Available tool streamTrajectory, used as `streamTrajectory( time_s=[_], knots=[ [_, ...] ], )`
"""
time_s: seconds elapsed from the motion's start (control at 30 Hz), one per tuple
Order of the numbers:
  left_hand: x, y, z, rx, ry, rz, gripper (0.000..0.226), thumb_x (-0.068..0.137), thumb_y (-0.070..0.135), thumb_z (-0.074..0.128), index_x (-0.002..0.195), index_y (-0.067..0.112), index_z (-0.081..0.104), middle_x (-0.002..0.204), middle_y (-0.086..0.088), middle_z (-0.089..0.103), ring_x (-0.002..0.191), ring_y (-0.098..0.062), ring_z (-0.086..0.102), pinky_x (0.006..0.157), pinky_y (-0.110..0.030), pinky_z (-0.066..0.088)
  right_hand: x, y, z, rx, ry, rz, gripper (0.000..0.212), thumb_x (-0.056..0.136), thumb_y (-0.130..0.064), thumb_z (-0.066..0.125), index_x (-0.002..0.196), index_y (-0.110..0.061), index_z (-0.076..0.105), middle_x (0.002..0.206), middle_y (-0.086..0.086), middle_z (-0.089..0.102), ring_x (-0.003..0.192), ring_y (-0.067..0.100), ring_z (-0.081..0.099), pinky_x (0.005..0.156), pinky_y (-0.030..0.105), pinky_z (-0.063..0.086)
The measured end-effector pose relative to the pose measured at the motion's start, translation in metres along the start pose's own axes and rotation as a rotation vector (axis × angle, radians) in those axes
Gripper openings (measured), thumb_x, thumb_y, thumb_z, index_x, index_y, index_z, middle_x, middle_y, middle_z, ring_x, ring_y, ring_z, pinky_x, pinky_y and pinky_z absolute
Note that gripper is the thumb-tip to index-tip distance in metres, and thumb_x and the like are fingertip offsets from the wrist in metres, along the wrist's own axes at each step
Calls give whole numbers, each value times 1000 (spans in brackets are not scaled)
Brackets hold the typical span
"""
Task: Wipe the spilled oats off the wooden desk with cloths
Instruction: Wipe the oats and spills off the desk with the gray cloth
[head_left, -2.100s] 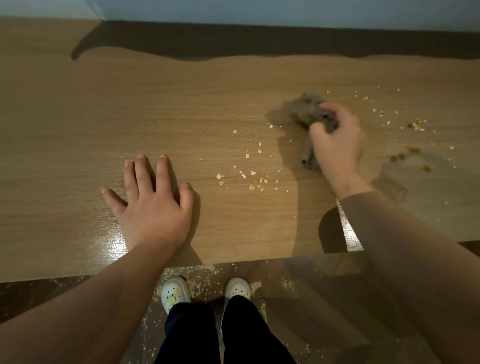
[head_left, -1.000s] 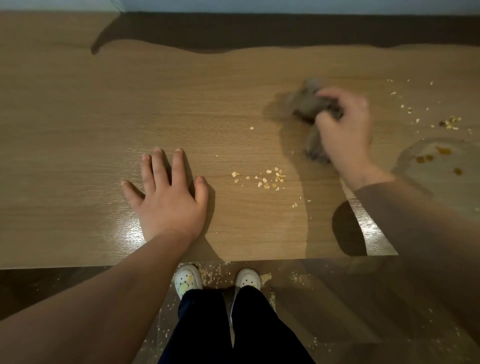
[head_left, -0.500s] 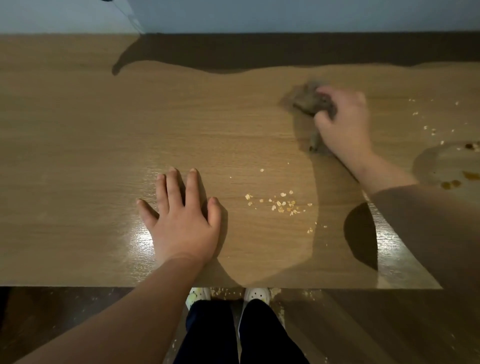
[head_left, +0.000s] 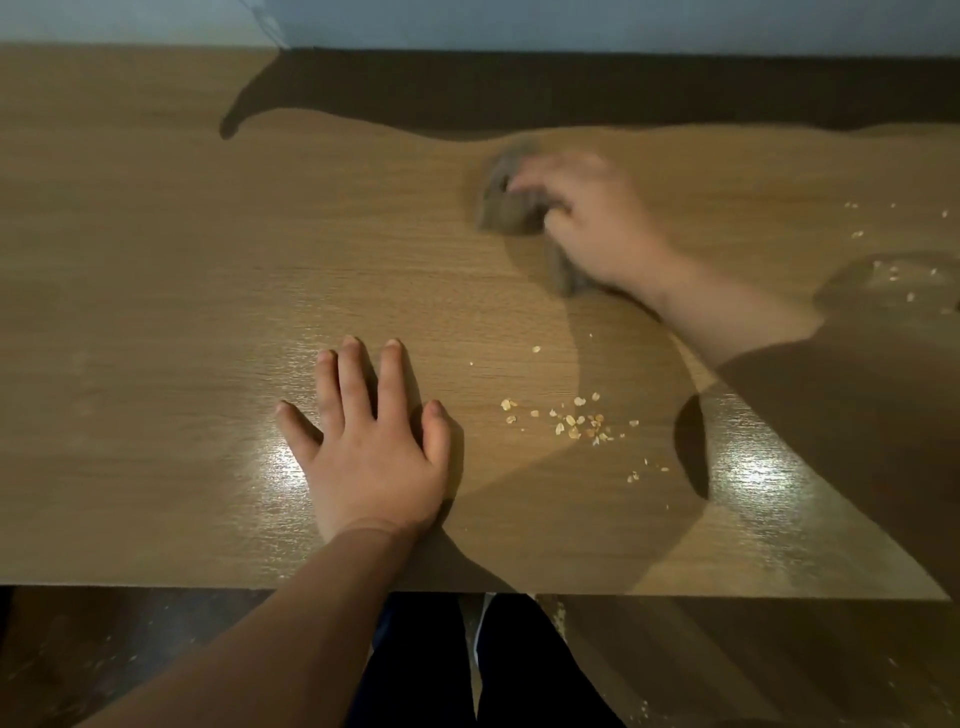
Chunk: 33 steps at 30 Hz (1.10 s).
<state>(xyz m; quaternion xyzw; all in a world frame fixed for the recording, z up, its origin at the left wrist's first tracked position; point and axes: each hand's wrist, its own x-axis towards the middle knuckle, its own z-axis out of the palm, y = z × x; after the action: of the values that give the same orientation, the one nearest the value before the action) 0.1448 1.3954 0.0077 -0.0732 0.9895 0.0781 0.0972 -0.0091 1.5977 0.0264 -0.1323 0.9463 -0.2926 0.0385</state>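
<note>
A wide wooden desk (head_left: 156, 312) fills the view. My right hand (head_left: 597, 223) grips a crumpled grey-brown cloth (head_left: 506, 205) far back on the desk, blurred with motion. A small cluster of oat flakes (head_left: 574, 421) lies near the front edge, just right of my left hand (head_left: 371, 447). That hand lies flat on the desk, palm down, fingers spread. More scattered oats (head_left: 893, 270) lie at the far right, near my right arm's shadow.
The desk's front edge (head_left: 208, 588) runs across the bottom. Below it are my dark trouser legs (head_left: 467, 665) and a dark floor (head_left: 753, 670) with spilled oat crumbs. A pale wall (head_left: 571, 23) stands behind the desk.
My right hand has swept the cloth leftward and farther back across the desk. The view has shifted, so the oats at the right slid toward the frame edge. My left hand stays flat.
</note>
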Motion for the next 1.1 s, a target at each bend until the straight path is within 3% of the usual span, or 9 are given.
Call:
streamTrajectory(
  time_s=[0.13,0.23,0.33,0.5,0.63,0.73,0.83,0.93,1.1],
  knots=[
    [0,0,-2,-2,-5,9,72,83,50,1,150,27,12,159,-5,4,145,-21,-7,112,-54,-6,-68,-17,4,165,-272,-124,44,89,1,42,114,-33,55,126,-13,48,119,4,34,108,35,24],
    [1,0,-1,-2,12,11,70,85,48,1,150,26,13,159,-6,5,145,-22,-6,112,-54,-6,-43,-5,-2,175,-141,29,44,92,-5,40,122,-34,51,133,-9,45,124,8,32,109,41,27],
    [2,0,-1,11,3,17,66,87,46,2,150,26,10,159,-6,3,145,-22,-8,112,-54,-7,-8,-6,-2,14,-16,71,45,93,-8,39,132,-29,48,142,-6,43,133,17,29,113,40,17],
    [2,-2,0,9,32,18,61,90,41,8,150,27,11,159,-4,4,145,-21,-6,112,-54,-6,-45,-33,21,-74,-207,-142,46,90,-7,42,127,-32,53,141,-13,43,129,15,29,108,38,17],
    [3,-2,-1,-3,33,19,53,97,36,13,149,27,13,159,-3,5,145,-20,-6,112,-55,-5,-112,-35,27,105,-309,-306,40,83,-11,44,112,-29,65,122,-18,54,117,11,39,99,40,30],
    [3,-2,-1,-21,41,21,52,99,34,19,149,26,13,159,-2,5,145,-20,-7,112,-56,-5,-126,-24,10,285,-104,-47,39,77,-17,40,101,-42,58,114,-15,56,112,10,43,99,45,39],
    [3,-2,0,-36,59,35,51,99,34,21,149,25,16,158,-4,8,146,-21,-4,112,-57,-4,-122,8,-15,169,232,157,44,75,-12,40,106,-38,58,115,-18,54,117,17,43,104,47,33],
    [2,-3,0,-34,57,46,51,99,34,19,149,25,15,158,-4,7,146,-22,-4,112,-58,-4,-133,30,-22,-73,235,313,49,77,-15,37,116,-31,60,130,-10,54,123,25,40,105,40,26],
    [1,-5,-2,-37,51,78,51,100,35,17,149,23,14,159,-5,6,146,-23,-5,113,-60,-4,-177,-17,15,-49,180,339,43,89,-6,45,122,-30,58,134,-11,51,122,19,37,106,42,28]
  ],
)
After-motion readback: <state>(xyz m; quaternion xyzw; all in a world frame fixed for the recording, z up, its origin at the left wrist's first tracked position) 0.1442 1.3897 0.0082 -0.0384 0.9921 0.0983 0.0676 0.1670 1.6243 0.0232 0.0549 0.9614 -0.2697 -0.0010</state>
